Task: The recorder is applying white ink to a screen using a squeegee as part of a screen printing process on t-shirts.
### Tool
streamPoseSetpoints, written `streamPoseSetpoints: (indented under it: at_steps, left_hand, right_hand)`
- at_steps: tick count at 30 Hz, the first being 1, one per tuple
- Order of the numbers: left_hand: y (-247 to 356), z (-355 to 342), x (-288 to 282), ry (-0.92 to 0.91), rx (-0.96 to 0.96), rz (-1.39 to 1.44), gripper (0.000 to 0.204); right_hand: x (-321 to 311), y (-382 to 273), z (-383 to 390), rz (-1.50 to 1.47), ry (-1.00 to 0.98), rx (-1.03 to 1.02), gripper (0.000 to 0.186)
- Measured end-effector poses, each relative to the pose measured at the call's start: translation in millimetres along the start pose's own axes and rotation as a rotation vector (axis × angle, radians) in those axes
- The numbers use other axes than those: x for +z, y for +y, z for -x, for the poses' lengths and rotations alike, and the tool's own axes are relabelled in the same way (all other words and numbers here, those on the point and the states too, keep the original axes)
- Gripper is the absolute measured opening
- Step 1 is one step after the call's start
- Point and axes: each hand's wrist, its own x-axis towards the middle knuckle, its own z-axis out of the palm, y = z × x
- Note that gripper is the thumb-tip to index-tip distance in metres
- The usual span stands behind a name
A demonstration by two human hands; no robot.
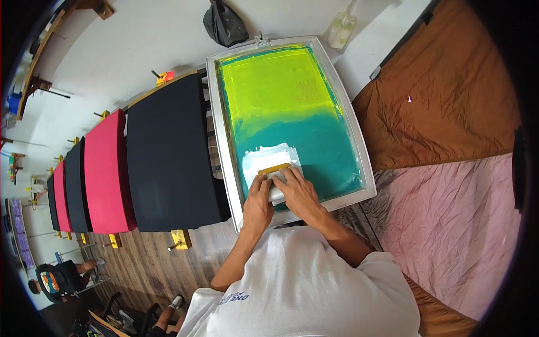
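A screen-printing screen [314,143] lies before me, its mesh lime yellow at the far end and teal nearer, inside a pale frame [368,180]. My left hand [259,201] and my right hand [301,196] are side by side at its near end. Both have their fingers wrapped over a squeegee [275,168], whose yellowish strip shows above my fingertips. My hands hide much of the squeegee. White ink [269,153] spreads in a ragged-edged patch on the mesh, just beyond the squeegee and around it.
Left of the screen runs a row of boards covered in black cloth [168,151] and pink cloth [106,174]. A black bag [224,25] and a clear container [341,31] are beyond the screen. Brown fabric [438,95] hangs at right. Another person [59,281] is at lower left.
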Motion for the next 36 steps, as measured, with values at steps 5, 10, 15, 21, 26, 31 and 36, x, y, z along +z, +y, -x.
streamPoseSetpoints:
  at_steps: [5,10,15,21,26,31,36]
  left_hand:
    - [2.8,3.1,-1.4,-0.042,-0.01,0.063,0.056]
    - [4.6,10.9,-3.6,-0.065,0.015,0.045,0.057]
    - [6.8,15.0,-5.1,-0.091,0.029,-0.013,0.059]
    - [17.4,15.2,-15.0,-0.076,0.023,-0.026,0.058]
    - [18.3,20.6,-14.4,-0.098,0.014,0.012,0.053]
    - [25.6,31.9,-10.3,-0.18,-0.065,0.097,0.056]
    - [23.1,36.2,-8.8,-0.167,-0.022,0.035,0.053]
  right_hand:
    - [6.5,1.0,7.7,-0.014,0.07,-0.024,0.038]
    - [-4.1,-3.8,12.3,0.017,0.01,-0.031,0.033]
    - [0.0,-2.6,19.6,-0.005,0.093,-0.059,0.032]
    - [-11.3,-8.2,19.5,-0.023,0.014,-0.046,0.032]
    - [-13.6,-11.9,26.1,-0.038,-0.013,-0.043,0.03]
    - [-23.9,-11.8,36.0,-0.118,-0.149,0.029,0.044]
    - [-27.0,-14.7,40.6,-0.123,-0.122,0.024,0.044]
